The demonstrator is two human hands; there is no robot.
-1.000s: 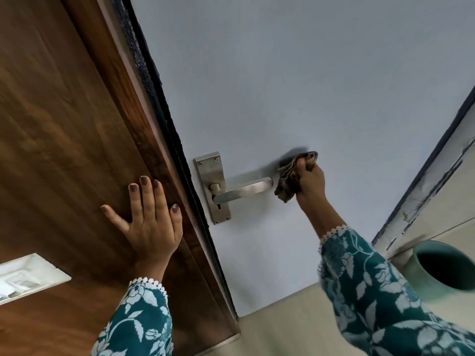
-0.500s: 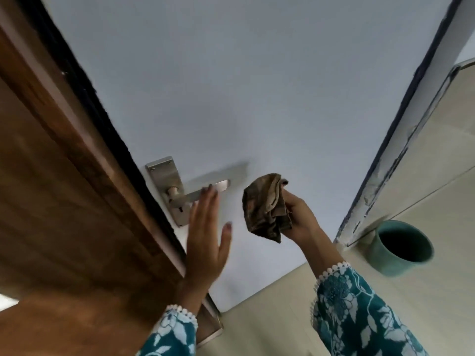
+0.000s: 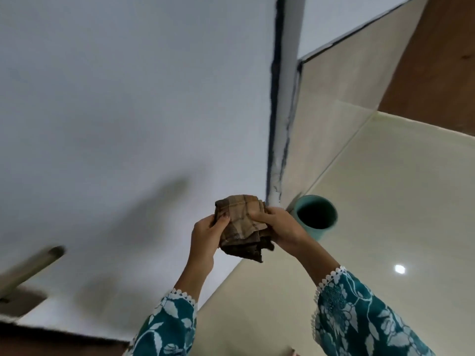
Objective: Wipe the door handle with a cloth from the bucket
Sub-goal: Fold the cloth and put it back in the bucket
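Observation:
A brown checked cloth point(image 3: 241, 222), folded into a bundle, is held in front of the pale door point(image 3: 128, 111) by both hands. My left hand point(image 3: 208, 235) grips its left side and my right hand point(image 3: 279, 227) grips its right side. The metal door handle point(image 3: 33, 265) shows blurred at the far left edge, well away from both hands. A teal bucket point(image 3: 317, 217) stands on the floor just right of my right hand, at the foot of the door frame; its inside looks dark.
The white door frame point(image 3: 282, 98) with dark edging runs up the middle. Cream floor tiles point(image 3: 385, 201) spread to the right, with a brown wooden panel point(image 3: 442, 60) at the top right. Dark wood shows along the bottom left.
The view has swung right, pushing the handle to the far left. My left hand has come off the door and joined my right hand on the cloth, closer to the bucket.

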